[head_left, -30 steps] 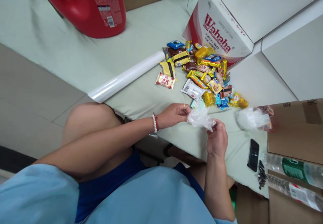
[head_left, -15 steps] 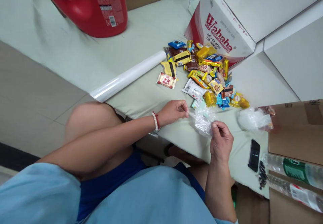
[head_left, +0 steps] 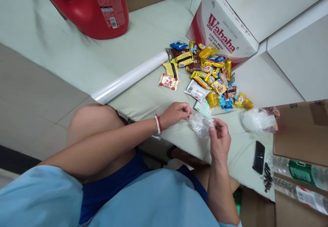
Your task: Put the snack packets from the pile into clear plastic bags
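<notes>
While both hands (head_left: pixel 176 115) (head_left: pixel 220 138) pinch clear plastic (head_left: pixel 200 125), its shape is unclear | red jug (head_left: pixel 87 13): cropped at top

The snacks (head_left: pixel 207 69) overlap, so many are partly hidden. Left of and beyond them, the jug (head_left: pixel 102 15) is cut by the top edge. To their lower right, both bottles (head_left: pixel 301 172) are cut by the right edge, and the dark bits (head_left: pixel 268 178) are too small to identify. Just below the snacks, the right hand (head_left: pixel 219 140) hides a little of the bag (head_left: pixel 201 124).

Red jug (head_left: pixel 85 13) (barcode (head_left: pixel 113 22) showing), black phone (head_left: pixel 259 157) near two bottles (head_left: pixel 301 173)
</notes>
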`<state>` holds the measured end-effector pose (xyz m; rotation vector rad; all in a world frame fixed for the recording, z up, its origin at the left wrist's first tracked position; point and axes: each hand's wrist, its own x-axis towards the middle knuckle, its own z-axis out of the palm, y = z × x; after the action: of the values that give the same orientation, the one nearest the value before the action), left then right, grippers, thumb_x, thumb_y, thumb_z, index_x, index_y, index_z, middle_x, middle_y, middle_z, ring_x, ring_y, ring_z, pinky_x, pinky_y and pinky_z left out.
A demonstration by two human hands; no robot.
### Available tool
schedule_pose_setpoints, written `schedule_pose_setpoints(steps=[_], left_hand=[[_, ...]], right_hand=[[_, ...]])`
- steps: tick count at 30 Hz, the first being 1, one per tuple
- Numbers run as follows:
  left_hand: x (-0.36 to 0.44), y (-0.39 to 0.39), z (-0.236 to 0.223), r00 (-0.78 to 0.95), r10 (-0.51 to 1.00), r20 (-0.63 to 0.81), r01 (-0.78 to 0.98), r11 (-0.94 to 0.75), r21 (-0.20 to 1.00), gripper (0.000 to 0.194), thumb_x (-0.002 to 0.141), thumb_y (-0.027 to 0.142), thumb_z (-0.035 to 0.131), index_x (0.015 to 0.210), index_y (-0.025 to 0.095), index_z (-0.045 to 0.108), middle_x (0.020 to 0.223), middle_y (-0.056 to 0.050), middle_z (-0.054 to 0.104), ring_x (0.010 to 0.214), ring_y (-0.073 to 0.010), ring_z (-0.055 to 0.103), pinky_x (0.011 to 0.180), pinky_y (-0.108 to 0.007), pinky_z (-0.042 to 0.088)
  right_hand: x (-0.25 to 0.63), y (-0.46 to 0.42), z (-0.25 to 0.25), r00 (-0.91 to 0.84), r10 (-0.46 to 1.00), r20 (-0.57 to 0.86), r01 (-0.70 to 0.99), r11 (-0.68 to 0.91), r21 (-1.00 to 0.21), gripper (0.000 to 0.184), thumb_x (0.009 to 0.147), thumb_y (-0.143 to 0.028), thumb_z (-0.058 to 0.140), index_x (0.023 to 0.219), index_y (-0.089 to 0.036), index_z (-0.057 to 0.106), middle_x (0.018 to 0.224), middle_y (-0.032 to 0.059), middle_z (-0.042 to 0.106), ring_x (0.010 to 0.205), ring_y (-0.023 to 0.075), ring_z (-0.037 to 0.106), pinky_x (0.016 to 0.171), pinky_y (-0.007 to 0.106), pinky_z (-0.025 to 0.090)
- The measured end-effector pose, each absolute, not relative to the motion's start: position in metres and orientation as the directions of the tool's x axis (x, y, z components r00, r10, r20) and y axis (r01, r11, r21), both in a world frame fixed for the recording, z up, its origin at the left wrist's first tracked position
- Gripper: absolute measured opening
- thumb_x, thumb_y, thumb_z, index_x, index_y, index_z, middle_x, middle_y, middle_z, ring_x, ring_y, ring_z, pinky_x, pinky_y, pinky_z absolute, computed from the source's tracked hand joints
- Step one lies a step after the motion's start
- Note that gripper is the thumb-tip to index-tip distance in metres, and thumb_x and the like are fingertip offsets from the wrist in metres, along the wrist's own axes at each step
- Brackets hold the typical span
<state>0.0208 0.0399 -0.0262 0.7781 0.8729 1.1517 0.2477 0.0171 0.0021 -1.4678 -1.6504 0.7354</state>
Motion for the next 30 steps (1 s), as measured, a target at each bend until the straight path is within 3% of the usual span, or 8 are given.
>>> schedule_pose_setpoints(steps=[5, 9, 17, 19, 21, 24, 27, 30], left_hand=[[0.019, 0.038, -0.017, 0.158, 0.962, -0.225, -0.382, 0.269, 0.884, 0.035, 0.072, 0.04, 0.076, 0.096, 0.02, 0.062, 0.101, -0.003, 0.066, 0.077, -0.0138, 0.064, 0.056, -0.022, 0.052], [0.016, 0.043, -0.02, 0.159, 0.969, -0.187, -0.26, 0.224, 0.939, 0.028, 0.069, 0.034, 0.082, 0.077, 0.016, 0.063, 0.072, 0.002, 0.06, 0.063, -0.0101, 0.055, 0.053, -0.02, 0.048], [0.011, 0.045, -0.016, 0.104, 0.946, -0.307, -0.613, 0.304, 0.729, 0.026, 0.076, 0.027, 0.08, 0.079, 0.017, 0.057, 0.077, 0.002, 0.063, 0.072, -0.0112, 0.065, 0.075, -0.03, 0.058], [0.012, 0.045, -0.014, 0.115, 0.931, -0.346, -0.67, 0.33, 0.666, 0.027, 0.076, 0.024, 0.079, 0.081, 0.018, 0.053, 0.077, 0.002, 0.064, 0.075, -0.0124, 0.067, 0.076, -0.031, 0.058], [0.012, 0.046, -0.014, 0.111, 0.915, -0.388, -0.697, 0.35, 0.626, 0.026, 0.076, 0.022, 0.076, 0.082, 0.02, 0.051, 0.075, 0.003, 0.063, 0.071, -0.0121, 0.066, 0.07, -0.027, 0.056], [0.014, 0.048, -0.016, 0.054, 0.9, -0.432, -0.678, 0.35, 0.646, 0.022, 0.078, 0.02, 0.071, 0.083, 0.021, 0.05, 0.069, 0.005, 0.059, 0.059, -0.0097, 0.059, 0.057, -0.021, 0.046], [0.016, 0.047, -0.018, -0.054, 0.925, -0.376, -0.579, 0.278, 0.767, 0.015, 0.081, 0.022, 0.066, 0.083, 0.021, 0.051, 0.062, 0.007, 0.052, 0.051, -0.0084, 0.048, 0.049, -0.02, 0.035], [0.017, 0.045, -0.021, -0.122, 0.957, -0.265, -0.443, 0.187, 0.877, 0.012, 0.083, 0.025, 0.063, 0.081, 0.021, 0.051, 0.059, 0.007, 0.048, 0.05, -0.0084, 0.042, 0.049, -0.021, 0.031]], right_hand=[[0.228, 0.019, 0.014, -0.207, 0.923, 0.325, 0.607, 0.382, -0.697, 0.018, 0.096, -0.036, 0.071, 0.087, -0.02, 0.073, 0.084, 0.0018, 0.066, 0.07, 0.0131, 0.056, 0.064, 0.027, 0.046], [0.226, 0.021, 0.021, -0.169, 0.848, 0.503, 0.62, 0.488, -0.614, 0.007, 0.095, -0.027, 0.073, 0.097, -0.021, 0.076, 0.094, 0.0039, 0.068, 0.073, 0.0132, 0.059, 0.063, 0.027, 0.047], [0.244, -0.002, 0.009, -0.162, 0.741, 0.652, 0.73, 0.534, -0.426, 0.012, 0.095, -0.017, 0.07, 0.103, -0.022, 0.077, 0.091, 0.0046, 0.069, 0.081, 0.0157, 0.065, 0.069, 0.028, 0.052], [0.246, -0.011, 0.003, -0.128, 0.778, 0.616, 0.703, 0.509, -0.497, 0.011, 0.095, -0.018, 0.071, 0.102, -0.021, 0.077, 0.092, 0.0049, 0.069, 0.084, 0.0162, 0.065, 0.07, 0.029, 0.052], [0.246, -0.017, -0.002, -0.004, 0.862, 0.508, 0.608, 0.405, -0.683, 0.007, 0.093, -0.024, 0.073, 0.099, -0.021, 0.076, 0.091, 0.0043, 0.068, 0.083, 0.0159, 0.064, 0.07, 0.029, 0.051], [0.244, -0.017, -0.004, 0.191, 0.966, 0.174, 0.292, 0.113, -0.95, 0.021, 0.088, -0.038, 0.079, 0.094, -0.019, 0.072, 0.079, -0.0011, 0.061, 0.063, 0.0097, 0.052, 0.057, 0.025, 0.044], [0.244, -0.009, 0.003, 0.241, 0.969, -0.051, 0.067, -0.07, -0.995, 0.034, 0.079, -0.044, 0.086, 0.094, -0.019, 0.069, 0.07, -0.0055, 0.054, 0.052, 0.0052, 0.037, 0.049, 0.021, 0.032], [0.248, -0.001, 0.013, 0.303, 0.953, -0.016, 0.096, -0.048, -0.994, 0.036, 0.077, -0.044, 0.087, 0.096, -0.018, 0.072, 0.07, -0.0041, 0.057, 0.053, 0.0053, 0.037, 0.048, 0.021, 0.03]])
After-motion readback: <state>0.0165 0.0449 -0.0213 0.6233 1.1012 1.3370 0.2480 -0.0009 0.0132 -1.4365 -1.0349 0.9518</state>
